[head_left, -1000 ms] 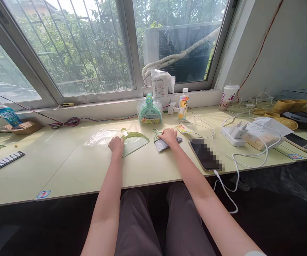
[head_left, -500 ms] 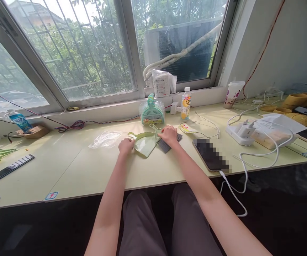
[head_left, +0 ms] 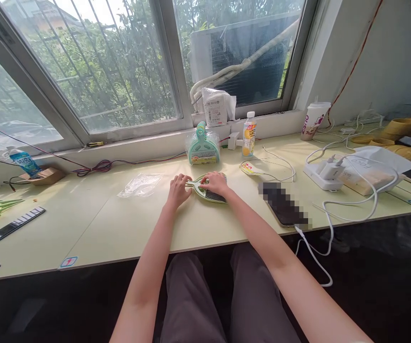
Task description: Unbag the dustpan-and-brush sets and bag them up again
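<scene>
In front of me on the table, a small light-green dustpan and a hand brush with dark bristles lie one on the other, handles toward the left. My left hand is closed around the handle end. My right hand grips the brush from above and hides part of its green body. Behind them stands a wrapped set of green dustpans and brushes. A crumpled clear plastic bag lies left of my left hand.
To the right are a smartphone on a white cable, a card tag, a power strip and a paper cup. A drink bottle stands by the windowsill. A black-and-white strip lies far left.
The dustpan and brush were side by side, one near each hand; now they are brought together, turned with handles to the left. My left hand has moved right, onto the handles.
</scene>
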Available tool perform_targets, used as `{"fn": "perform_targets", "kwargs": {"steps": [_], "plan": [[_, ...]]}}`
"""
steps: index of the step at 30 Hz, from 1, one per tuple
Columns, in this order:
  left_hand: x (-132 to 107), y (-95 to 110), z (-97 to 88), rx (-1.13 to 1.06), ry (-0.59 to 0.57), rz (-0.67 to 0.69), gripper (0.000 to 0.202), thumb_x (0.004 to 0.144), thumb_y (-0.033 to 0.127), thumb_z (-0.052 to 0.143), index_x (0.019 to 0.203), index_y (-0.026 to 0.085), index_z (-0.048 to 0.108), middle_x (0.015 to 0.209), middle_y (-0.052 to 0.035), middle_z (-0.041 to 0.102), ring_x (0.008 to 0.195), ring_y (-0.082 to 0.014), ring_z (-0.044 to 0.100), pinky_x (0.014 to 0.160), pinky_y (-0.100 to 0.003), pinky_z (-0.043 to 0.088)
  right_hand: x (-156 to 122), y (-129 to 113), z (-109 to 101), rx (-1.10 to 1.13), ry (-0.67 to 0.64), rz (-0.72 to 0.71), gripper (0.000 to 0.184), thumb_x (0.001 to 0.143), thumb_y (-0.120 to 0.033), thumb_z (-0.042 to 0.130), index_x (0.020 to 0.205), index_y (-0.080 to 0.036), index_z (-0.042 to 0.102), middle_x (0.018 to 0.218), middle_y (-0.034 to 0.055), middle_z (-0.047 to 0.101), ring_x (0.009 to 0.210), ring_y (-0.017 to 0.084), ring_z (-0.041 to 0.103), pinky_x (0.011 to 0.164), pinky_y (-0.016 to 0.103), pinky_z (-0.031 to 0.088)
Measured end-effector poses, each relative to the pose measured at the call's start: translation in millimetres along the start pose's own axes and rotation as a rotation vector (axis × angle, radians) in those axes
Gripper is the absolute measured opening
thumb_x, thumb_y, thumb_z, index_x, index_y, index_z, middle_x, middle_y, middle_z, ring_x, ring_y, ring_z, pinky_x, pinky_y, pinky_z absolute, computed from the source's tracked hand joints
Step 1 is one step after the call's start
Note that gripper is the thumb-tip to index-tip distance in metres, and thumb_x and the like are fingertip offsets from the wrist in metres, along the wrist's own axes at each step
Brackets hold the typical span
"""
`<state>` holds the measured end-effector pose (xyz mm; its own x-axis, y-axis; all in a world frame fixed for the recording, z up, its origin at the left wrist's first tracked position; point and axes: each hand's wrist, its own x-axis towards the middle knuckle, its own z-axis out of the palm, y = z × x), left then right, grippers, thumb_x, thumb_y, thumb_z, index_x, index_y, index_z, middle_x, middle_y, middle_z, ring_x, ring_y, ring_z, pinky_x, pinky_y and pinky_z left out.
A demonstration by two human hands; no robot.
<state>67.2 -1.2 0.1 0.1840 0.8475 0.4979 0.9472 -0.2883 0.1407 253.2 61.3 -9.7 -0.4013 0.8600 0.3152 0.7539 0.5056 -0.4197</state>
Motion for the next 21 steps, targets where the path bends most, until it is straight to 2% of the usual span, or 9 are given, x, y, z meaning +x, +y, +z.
{"fn": "perform_targets", "kwargs": {"steps": [3,6,12,17,21], "plan": [[0.0,-7.5,1.9,0.143,0.026,0.072,0.029,0.078,0.017,0.062,0.107,0.021,0.063,0.113,-0.0107,0.061,0.106,-0.0277,0.053,0.089,-0.039,0.041,-0.1,-1.8,0.9,0.033,-0.022,-0.032,0.025,0.079,-0.050,0.067,0.089,-0.029,0.075,0.109,0.0028,0.068,0.108,0.024,0.054,0.092,0.036,0.037],[1.1,-9.2,5.8,0.184,-0.037,0.134,0.024,0.082,0.009,0.055,0.100,0.020,0.065,0.106,-0.0095,0.064,0.100,-0.0247,0.056,0.084,-0.036,0.043,0.0,-2.5,1.2,0.053,-0.026,-0.044,0.024,0.079,-0.049,0.068,0.089,-0.029,0.075,0.110,0.0022,0.069,0.108,0.023,0.054,0.091,0.035,0.038],[2.9,-1.6,12.2,0.313,-0.127,0.163,0.030,0.083,0.001,0.044,0.095,0.016,0.068,0.092,-0.0117,0.067,0.089,-0.0247,0.062,0.071,-0.033,0.044,0.8,1.3,-4.0,0.074,-0.044,-0.049,0.015,0.078,-0.043,0.070,0.084,-0.030,0.077,0.109,-0.0007,0.071,0.106,0.022,0.057,0.092,0.034,0.038],[4.0,3.2,15.9,0.279,-0.171,0.209,0.029,0.082,-0.001,0.044,0.088,0.014,0.068,0.089,-0.0137,0.067,0.087,-0.0251,0.064,0.075,-0.034,0.044,0.1,3.9,-9.6,0.039,-0.069,-0.053,0.012,0.076,-0.040,0.071,0.082,-0.031,0.077,0.108,-0.0007,0.072,0.109,0.023,0.057,0.096,0.035,0.037],[1.8,0.7,14.9,0.168,-0.100,0.157,0.030,0.084,0.003,0.044,0.091,0.018,0.070,0.092,-0.0132,0.067,0.092,-0.0259,0.063,0.080,-0.037,0.046,-0.7,-0.4,-10.0,-0.028,-0.048,-0.026,0.018,0.073,-0.040,0.072,0.086,-0.029,0.076,0.097,0.0015,0.074,0.107,0.024,0.059,0.097,0.037,0.037]]}}
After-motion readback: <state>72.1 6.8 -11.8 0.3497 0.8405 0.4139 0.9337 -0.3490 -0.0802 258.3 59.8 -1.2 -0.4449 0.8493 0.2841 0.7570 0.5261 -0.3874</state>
